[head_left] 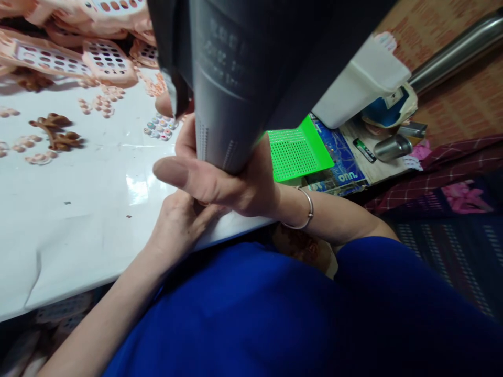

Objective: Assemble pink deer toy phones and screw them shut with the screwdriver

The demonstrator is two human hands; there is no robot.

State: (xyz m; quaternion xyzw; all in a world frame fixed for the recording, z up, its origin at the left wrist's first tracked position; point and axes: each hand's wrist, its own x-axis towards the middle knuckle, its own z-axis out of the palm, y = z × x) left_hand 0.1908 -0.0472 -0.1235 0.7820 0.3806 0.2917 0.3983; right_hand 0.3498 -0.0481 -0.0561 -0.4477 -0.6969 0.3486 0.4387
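Note:
A dark grey cylindrical device [223,89] with blurred lettering and rows of small dots fills the upper middle, very close to the camera. Wrapped around its lower end is my right hand [236,188], closed, with the thumb stretched across the front and a bangle on the wrist. Under it, my left hand [181,214] rests close to the table edge, its fingers mostly hidden behind the right hand. Beside the cylinder, a dark curved flap [178,94] hangs near a fingertip. Small decorated round pieces [161,125] lie on the white table [98,209] just beyond the hands.
Peach-coloured moulded frames [108,60] with holes crowd the far left, near brown branched pieces [58,131] and clusters of small peach pieces [104,104]. To the right are a green perforated basket [298,152], a white container [361,84], a metal cup [393,146] and a metal tube [459,52].

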